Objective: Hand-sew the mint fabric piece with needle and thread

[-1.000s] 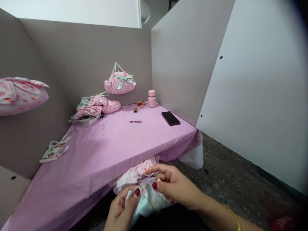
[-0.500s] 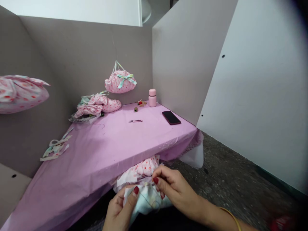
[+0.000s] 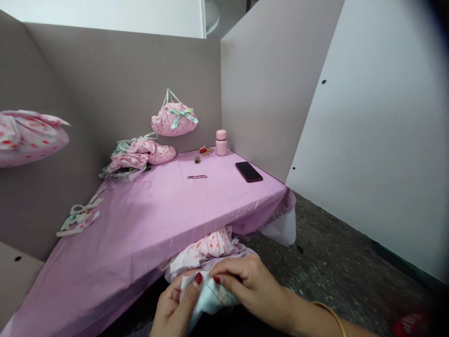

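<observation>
HANDS: The left hand (image 3: 172, 304) and right hand (image 3: 250, 290) were together at the bottom centre of the frame, both clamped on one piece of cloth, fingertips nearly meeting.

CLOTH: A pale blue-green cloth (image 3: 206, 299) was pinched between them, with a thin thread crossing it. Pink polka-dot fabric (image 3: 212, 245) bunched just behind it, beneath the front edge of the surface.

WRIST: A thin yellow bangle (image 3: 329, 320) circled the right wrist.

FLOOR: Speckled grey floor (image 3: 333, 262) spread to the lower right.

SURFACE: The surface (image 3: 140, 229) was draped in a pink sheet. Printed ribbon strips (image 3: 79, 217) lay at its left edge; small snips (image 3: 197, 176) lay mid-surface, and a dark phone (image 3: 249, 171) lay towards the right.

BACK CORNER: A pink bottle (image 3: 221, 142) stood by the wall, beside a heap of pink fabric (image 3: 140, 157).

WALLS: Grey partitions (image 3: 122, 89) rose behind, a tied pink bundle (image 3: 174, 119) hanging from a thread at upper centre and another bundle (image 3: 28, 138) at far left. A white panel (image 3: 368, 140) filled the right.
</observation>
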`<act>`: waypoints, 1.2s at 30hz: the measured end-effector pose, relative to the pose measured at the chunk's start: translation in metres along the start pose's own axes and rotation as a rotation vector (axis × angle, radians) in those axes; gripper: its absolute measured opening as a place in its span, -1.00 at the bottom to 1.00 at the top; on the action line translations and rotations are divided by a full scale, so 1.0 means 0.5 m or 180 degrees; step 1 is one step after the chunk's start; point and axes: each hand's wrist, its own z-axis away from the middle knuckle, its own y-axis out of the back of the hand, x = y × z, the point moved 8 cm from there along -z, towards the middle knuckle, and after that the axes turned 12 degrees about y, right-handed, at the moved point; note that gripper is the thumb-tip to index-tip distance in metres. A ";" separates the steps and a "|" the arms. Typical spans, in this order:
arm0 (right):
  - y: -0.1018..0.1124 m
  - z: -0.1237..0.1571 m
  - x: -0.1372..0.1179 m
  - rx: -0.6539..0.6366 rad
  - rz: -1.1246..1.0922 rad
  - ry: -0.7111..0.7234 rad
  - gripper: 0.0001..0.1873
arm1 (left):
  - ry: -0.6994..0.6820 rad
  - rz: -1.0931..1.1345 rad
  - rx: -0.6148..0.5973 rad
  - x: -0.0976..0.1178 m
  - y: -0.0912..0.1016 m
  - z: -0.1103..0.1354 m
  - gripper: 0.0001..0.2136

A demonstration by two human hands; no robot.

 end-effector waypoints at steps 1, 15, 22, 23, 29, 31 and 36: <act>0.000 0.000 0.001 -0.0008 0.0003 -0.0017 -0.75 | 0.0009 0.0002 -0.0002 0.001 -0.001 0.001 -0.83; -0.004 0.000 0.002 -0.0101 0.0116 -0.0030 -0.75 | -0.0057 -0.0090 0.0053 0.002 0.002 -0.003 -0.82; -0.008 0.009 0.012 -0.0121 0.0250 -0.0098 -0.75 | -0.0125 -0.0333 0.0152 0.010 0.006 0.005 -0.80; -0.007 0.011 0.014 -0.0111 0.0302 -0.0136 -0.75 | -0.0132 -0.0393 0.0160 0.011 0.006 0.006 -0.80; -0.010 0.010 0.009 -0.0229 0.0422 -0.0055 -0.73 | -0.0320 -0.0765 0.0208 0.029 0.000 0.009 -0.78; -0.010 0.007 0.011 -0.0248 0.0492 -0.0081 -0.74 | -0.0403 -0.0830 0.0285 0.034 0.003 0.010 -0.77; -0.009 0.002 0.014 -0.0256 0.0584 -0.0115 -0.75 | -0.0395 -0.0801 0.0262 0.034 0.004 0.010 -0.79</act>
